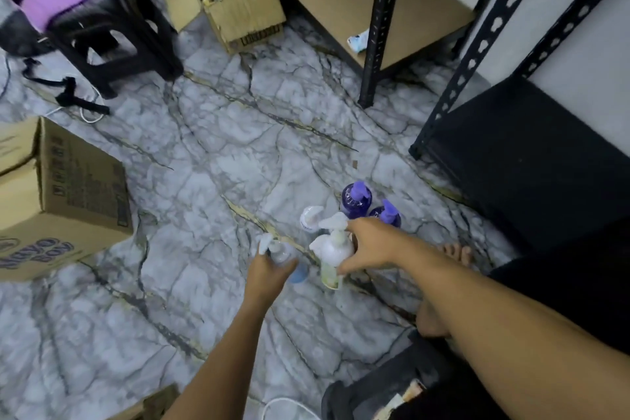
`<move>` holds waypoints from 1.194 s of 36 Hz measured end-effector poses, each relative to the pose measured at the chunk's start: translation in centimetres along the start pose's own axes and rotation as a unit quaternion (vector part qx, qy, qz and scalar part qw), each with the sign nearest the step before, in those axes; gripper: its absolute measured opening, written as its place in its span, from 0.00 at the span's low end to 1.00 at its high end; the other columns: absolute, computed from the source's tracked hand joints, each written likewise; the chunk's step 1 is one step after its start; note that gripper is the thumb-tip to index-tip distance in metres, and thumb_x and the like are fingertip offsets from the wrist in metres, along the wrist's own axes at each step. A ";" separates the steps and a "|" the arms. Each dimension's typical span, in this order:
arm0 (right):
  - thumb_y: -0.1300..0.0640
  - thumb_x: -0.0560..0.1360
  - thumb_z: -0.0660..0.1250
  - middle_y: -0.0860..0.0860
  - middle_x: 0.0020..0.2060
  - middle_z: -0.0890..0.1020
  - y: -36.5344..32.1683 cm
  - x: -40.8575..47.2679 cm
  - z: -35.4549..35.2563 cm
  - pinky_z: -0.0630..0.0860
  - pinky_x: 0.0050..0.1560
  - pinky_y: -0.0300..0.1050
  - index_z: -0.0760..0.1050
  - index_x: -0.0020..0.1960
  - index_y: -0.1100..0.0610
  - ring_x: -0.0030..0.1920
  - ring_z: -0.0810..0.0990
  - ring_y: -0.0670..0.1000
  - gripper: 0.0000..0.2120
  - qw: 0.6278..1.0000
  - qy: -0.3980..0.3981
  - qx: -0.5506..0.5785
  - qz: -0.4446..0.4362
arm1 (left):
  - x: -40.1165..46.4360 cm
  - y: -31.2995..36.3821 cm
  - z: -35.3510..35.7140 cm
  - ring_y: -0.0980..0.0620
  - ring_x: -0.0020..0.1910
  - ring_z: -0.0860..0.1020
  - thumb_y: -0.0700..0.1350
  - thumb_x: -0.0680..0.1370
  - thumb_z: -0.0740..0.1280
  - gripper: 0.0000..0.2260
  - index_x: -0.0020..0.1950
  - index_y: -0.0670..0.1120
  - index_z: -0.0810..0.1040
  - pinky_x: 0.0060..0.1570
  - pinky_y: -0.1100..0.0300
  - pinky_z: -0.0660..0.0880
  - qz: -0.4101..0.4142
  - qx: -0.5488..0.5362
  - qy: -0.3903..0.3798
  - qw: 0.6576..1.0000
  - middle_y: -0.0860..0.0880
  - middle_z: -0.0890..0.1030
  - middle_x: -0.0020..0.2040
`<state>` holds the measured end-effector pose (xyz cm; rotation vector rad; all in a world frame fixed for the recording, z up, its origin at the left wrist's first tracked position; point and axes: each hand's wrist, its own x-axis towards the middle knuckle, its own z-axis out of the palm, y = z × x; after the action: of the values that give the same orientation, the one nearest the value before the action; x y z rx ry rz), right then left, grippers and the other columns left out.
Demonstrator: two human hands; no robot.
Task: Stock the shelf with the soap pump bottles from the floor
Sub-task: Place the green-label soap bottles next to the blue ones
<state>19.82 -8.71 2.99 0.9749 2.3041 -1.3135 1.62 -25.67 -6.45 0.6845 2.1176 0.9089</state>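
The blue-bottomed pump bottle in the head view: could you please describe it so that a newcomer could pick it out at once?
Start at the black shelf rack on the right and look to the cluster of pump bottles on the marble floor in front of it. The blue-bottomed bottle is the leftmost, gripped by the left hand. Unlike the two purple bottles and the white ones, it has a clear body with a blue base.

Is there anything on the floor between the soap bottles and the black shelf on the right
Nothing visible. The pump bottles stand on bare marble floor, and the stretch toward the black shelf shows only tile. The person's bare foot lies nearer, beside the bottles, not across that path.
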 end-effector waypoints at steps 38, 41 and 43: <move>0.50 0.67 0.78 0.44 0.49 0.83 -9.0 -28.8 -25.2 0.80 0.45 0.44 0.71 0.56 0.45 0.45 0.82 0.43 0.22 0.774 0.592 0.161 -0.157 | -9.6 45.7 -2.5 0.53 0.48 0.83 0.44 0.79 0.70 0.10 0.57 0.53 0.73 0.42 0.59 0.80 0.451 -0.186 -0.016 0.873 0.46 0.81 0.54; 0.50 0.68 0.79 0.42 0.49 0.82 -9.3 -32.3 -27.8 0.78 0.43 0.38 0.72 0.57 0.46 0.46 0.82 0.41 0.22 0.743 0.634 0.142 -0.161 | -11.3 49.7 -2.0 0.55 0.46 0.83 0.44 0.79 0.69 0.10 0.59 0.51 0.73 0.41 0.63 0.80 0.480 -0.205 -0.030 0.852 0.47 0.82 0.53; 0.49 0.68 0.79 0.42 0.51 0.81 -9.4 -34.7 -29.3 0.76 0.42 0.36 0.72 0.58 0.45 0.47 0.81 0.41 0.23 0.728 0.655 0.125 -0.158 | -12.3 52.1 -1.7 0.51 0.49 0.83 0.45 0.79 0.70 0.11 0.59 0.51 0.73 0.44 0.59 0.81 0.498 -0.203 -0.045 0.842 0.48 0.82 0.54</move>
<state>39.94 -1.15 44.05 2.2104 3.4373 -1.1839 17.10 -3.03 39.55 1.5910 1.3054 1.7478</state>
